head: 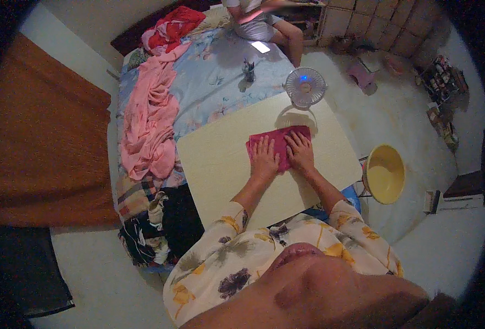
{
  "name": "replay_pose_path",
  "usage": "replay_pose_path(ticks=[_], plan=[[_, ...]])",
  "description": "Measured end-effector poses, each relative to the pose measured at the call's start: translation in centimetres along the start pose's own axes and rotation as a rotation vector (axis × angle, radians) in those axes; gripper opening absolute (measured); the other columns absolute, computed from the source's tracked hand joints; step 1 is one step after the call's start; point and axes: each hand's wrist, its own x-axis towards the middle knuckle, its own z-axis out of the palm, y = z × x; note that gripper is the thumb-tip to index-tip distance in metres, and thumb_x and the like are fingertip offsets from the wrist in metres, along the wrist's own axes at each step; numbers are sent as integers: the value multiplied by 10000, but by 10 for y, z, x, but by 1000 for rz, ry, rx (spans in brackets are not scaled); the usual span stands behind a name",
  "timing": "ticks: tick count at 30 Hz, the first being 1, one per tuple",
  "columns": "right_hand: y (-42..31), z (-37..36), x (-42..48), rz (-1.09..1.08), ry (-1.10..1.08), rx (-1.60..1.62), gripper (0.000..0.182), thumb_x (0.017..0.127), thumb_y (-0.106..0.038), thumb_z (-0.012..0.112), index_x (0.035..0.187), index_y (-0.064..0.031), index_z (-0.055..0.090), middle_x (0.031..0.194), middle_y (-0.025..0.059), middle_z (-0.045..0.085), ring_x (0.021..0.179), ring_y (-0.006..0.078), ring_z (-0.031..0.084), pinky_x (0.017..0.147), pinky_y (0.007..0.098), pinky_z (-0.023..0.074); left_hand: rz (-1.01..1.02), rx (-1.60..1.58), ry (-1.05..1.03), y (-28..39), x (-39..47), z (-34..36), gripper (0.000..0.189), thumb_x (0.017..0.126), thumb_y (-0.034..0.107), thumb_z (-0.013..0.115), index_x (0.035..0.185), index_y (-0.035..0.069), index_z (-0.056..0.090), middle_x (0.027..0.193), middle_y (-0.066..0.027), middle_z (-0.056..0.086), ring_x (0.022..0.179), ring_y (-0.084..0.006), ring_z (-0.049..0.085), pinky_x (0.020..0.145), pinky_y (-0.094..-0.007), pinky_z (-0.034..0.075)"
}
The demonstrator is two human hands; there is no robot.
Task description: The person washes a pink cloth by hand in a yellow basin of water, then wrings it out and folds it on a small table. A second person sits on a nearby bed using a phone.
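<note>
A folded dark pink cloth [283, 142] lies flat on a cream-coloured board or tabletop [217, 164] in front of me. On its left part my left hand [265, 156] rests palm down, fingers apart. Palm down on its right part is my right hand [300, 152], its fingers somewhat spread. Neither hand grips the cloth; both press or lie on it. Just beyond the cloth, at the board's far edge, stands a small round fan [305, 87] with a blue light, casting a shadow toward the cloth.
Left of the board, a bed [209, 82] holds a crumpled pink cloth [152, 119] and dark clothing [180, 218]. A person [254, 24] sits at its far end near a lit phone [261, 47]. A yellow basin [385, 174] stands at the right.
</note>
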Motion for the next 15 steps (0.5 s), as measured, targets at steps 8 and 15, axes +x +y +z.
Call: replay_pose_path(ticks=[8, 15], plan=[[-12, 30, 46, 8, -7, 5, 445, 953, -320, 611, 1387, -222, 620, 1512, 67, 542, 1386, 313, 477, 1153, 504, 345, -99, 3, -4, -39, 32, -12, 590, 1030, 355, 500, 1533, 52, 443, 1642, -161, 348, 1538, -312, 282, 1266, -499, 179], [-49, 12, -4, -124, -79, 111, 506, 911, -212, 665, 1411, -161, 606, 1547, 96, 507, 1445, 326, 425, 1186, 493, 318, -76, -34, 66, -38, -41, -32, 565, 1026, 301, 512, 1515, 24, 450, 1641, -179, 340, 1522, -332, 312, 1256, -533, 169]])
